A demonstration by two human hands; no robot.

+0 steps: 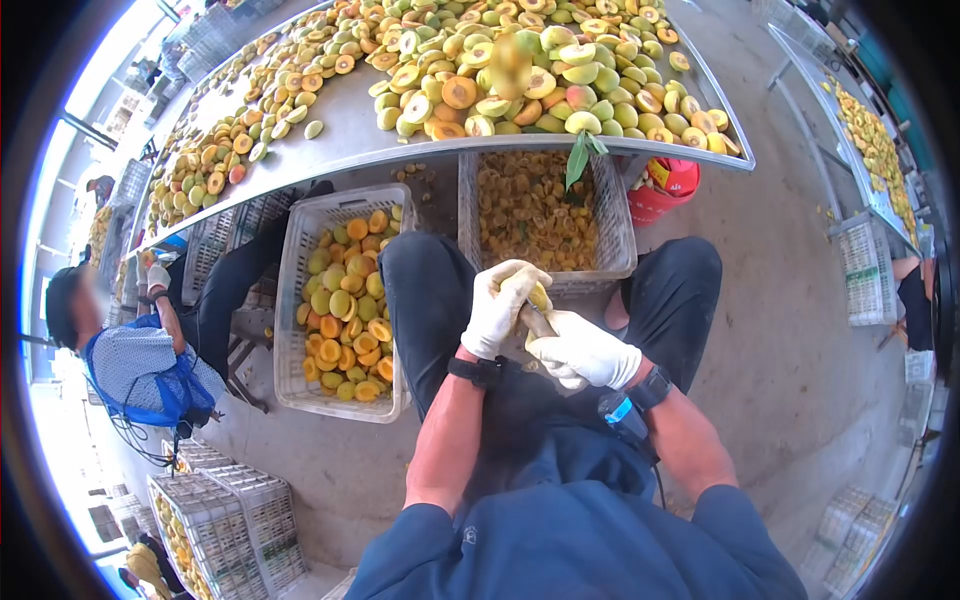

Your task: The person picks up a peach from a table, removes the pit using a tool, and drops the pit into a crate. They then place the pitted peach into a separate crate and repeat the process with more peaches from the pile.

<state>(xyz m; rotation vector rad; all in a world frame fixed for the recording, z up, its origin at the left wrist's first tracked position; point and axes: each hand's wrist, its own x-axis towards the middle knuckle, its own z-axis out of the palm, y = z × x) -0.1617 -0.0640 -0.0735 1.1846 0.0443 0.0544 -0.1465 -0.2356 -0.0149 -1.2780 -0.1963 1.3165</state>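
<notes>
My left hand (502, 308), in a white glove, is closed around a yellow peach (540, 297), mostly covered by the fingers. My right hand (588, 350), gloved too, grips a short greyish pitting tool (537, 322) that reaches up against the fruit. Its working end is hidden. Both hands meet above my lap, between my knees. Just beyond them stands a crate of brown stones and scraps (540, 215). To the left of my knee is a white crate (290, 350) with peach halves (350, 300) in it.
A metal table (335, 160) spreads across the front, heaped with halved peaches (530, 80); a leaf (577, 160) hangs over its edge. A red bag (665, 190) is beneath it. One co-worker (150, 360) sits at left. Stacked crates (235, 525) stand behind left; another table (850, 150) is at right.
</notes>
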